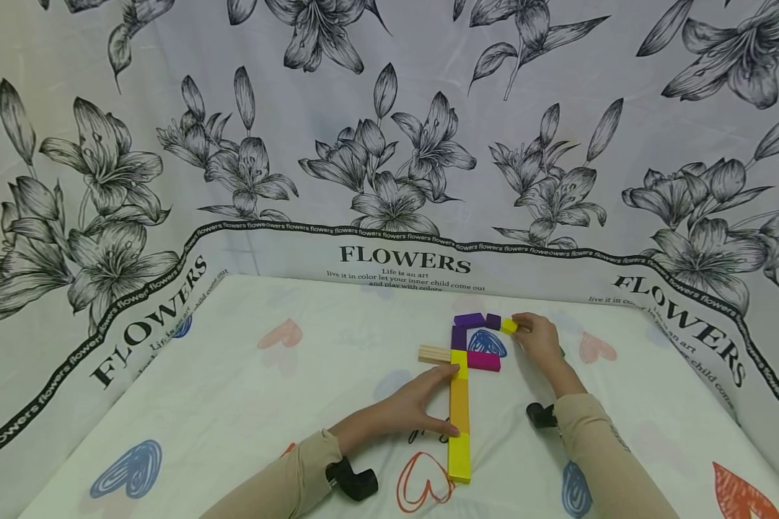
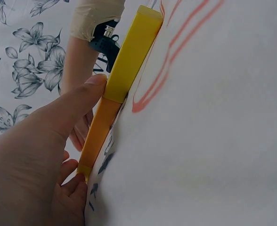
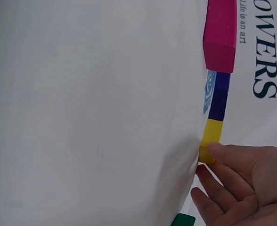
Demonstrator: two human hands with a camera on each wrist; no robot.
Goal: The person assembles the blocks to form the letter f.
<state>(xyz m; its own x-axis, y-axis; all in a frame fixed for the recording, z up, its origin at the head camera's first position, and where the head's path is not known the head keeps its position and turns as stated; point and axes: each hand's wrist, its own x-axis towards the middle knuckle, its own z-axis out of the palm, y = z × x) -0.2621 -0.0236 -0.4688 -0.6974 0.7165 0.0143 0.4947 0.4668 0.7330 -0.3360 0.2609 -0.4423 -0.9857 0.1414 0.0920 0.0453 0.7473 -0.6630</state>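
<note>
Several coloured blocks form a figure on the table. Its upright column has a yellow top block (image 1: 459, 364), an orange block (image 1: 459, 405) and a long yellow block (image 1: 459, 458). My left hand (image 1: 402, 407) is spread along the column's left side, fingertips at the top block and thumb where orange meets yellow. At the upper right, my right hand (image 1: 540, 339) pinches a small yellow block (image 3: 213, 132) at the end of a curve. That block sits against a dark purple block (image 1: 493, 321). Other purple blocks (image 1: 469, 320) continue the curve down to the column.
A magenta block (image 1: 484, 361) sticks out right of the column and a ridged wooden piece (image 1: 434, 353) left. A green block (image 3: 183, 220) lies by the right hand. The white cloth (image 1: 234, 418) carries printed hearts; a flowered curtain (image 1: 389, 144) hangs behind.
</note>
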